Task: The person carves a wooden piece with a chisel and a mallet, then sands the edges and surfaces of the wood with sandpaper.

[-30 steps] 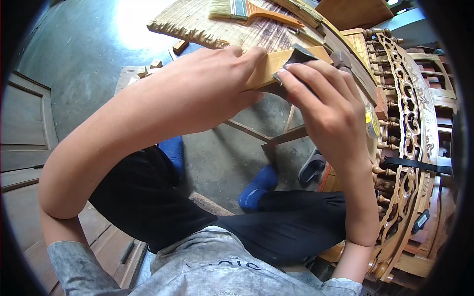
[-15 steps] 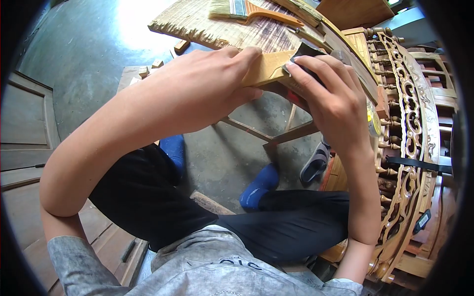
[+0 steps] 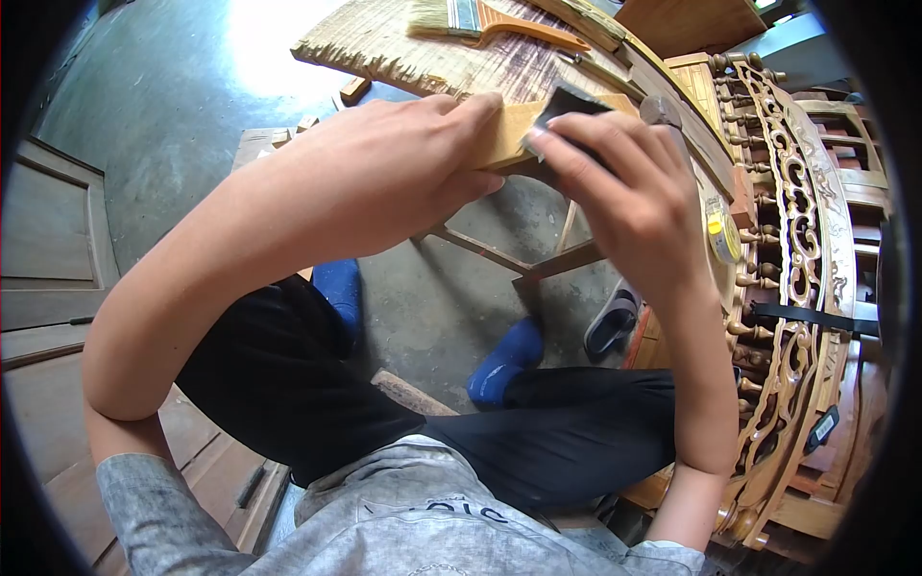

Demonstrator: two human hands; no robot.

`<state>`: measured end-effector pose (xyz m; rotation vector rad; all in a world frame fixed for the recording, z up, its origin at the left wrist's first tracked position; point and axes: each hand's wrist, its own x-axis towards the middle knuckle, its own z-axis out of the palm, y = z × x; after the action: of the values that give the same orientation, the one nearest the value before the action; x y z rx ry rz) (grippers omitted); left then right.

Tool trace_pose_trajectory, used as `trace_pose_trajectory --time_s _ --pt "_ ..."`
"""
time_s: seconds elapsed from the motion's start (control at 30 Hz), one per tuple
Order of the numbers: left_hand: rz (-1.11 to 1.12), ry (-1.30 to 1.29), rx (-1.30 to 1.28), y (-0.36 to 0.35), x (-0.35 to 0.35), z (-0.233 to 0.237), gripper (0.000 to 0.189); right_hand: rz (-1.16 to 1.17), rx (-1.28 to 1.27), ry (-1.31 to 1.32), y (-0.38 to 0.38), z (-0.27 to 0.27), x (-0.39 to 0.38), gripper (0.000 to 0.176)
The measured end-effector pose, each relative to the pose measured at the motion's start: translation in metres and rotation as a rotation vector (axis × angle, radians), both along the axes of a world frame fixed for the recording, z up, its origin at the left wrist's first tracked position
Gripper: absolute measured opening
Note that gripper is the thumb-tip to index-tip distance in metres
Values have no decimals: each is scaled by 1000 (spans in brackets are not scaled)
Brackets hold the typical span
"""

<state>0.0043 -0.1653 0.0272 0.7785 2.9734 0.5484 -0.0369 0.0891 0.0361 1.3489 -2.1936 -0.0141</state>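
Note:
My left hand (image 3: 432,144) is closed around one end of a light wooden block (image 3: 511,130), thumb below and fingers over the top. Across the block's other end, my right hand (image 3: 639,187) presses a folded dark sheet of sandpaper (image 3: 569,104), its fingers bent over it. One corner of the sheet sticks up above the wood. Both hands are at the near edge of a rough plank (image 3: 384,53), and the right palm hides part of the block.
On the plank lies a paintbrush (image 3: 528,29) with an orange handle. A yellow tape measure (image 3: 722,235) is right of my right hand. Carved wooden furniture (image 3: 797,221) stands along the right side. Wooden legs (image 3: 576,257) and a sandal (image 3: 612,324) are below.
My right hand and the sandpaper have slid left along the block, closer to my left hand. More of the tape measure shows. My left hand has barely shifted.

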Motion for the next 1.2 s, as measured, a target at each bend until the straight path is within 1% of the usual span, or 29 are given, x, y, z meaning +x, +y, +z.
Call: trace_pose_trajectory --time_s 0.03,0.07,0.1,0.2,0.3,0.37,0.43,0.53,0.63,0.7,0.77,0.87,0.97,1.0,1.1,1.2 --pt "8 10 1 0 0 -1 67 3 -5 3 6 0 -7 32" --pt "20 22 3 0 0 -2 67 -72 11 21 8 3 -7 32" --pt "17 5 2 0 0 0 67 -67 20 33 6 4 -5 32" --pt "22 -28 7 1 2 2 67 -15 21 41 -12 4 14 34" --pt "22 -41 4 4 3 2 68 59 -7 4 -6 2 7 33" --pt "35 -80 -37 4 0 7 68 -14 1 -3 5 2 -8 37" --pt "18 -53 -12 2 1 4 68 -79 48 21 9 6 -7 44" --pt "13 -37 -2 0 2 1 68 -53 81 44 -14 6 22 37" --pt "21 -80 -42 1 1 6 67 12 64 21 -4 3 9 37" --pt "37 -101 -52 2 0 10 67 -64 65 51 12 0 -13 38" --pt "50 -118 -42 3 0 9 67 -114 64 28 13 3 -10 37" --pt "7 -45 -6 0 0 3 67 -10 43 46 -9 -2 14 35" --pt "13 -57 -18 1 1 4 67 27 18 18 -12 -3 16 34" --pt "16 -75 -27 2 0 5 67 11 9 38 -7 -5 6 34" --pt "26 -99 -33 1 0 7 67 -144 3 39 8 -4 -10 34" --pt "9 -90 -14 0 0 6 66 -95 -18 12 -5 -5 5 28"
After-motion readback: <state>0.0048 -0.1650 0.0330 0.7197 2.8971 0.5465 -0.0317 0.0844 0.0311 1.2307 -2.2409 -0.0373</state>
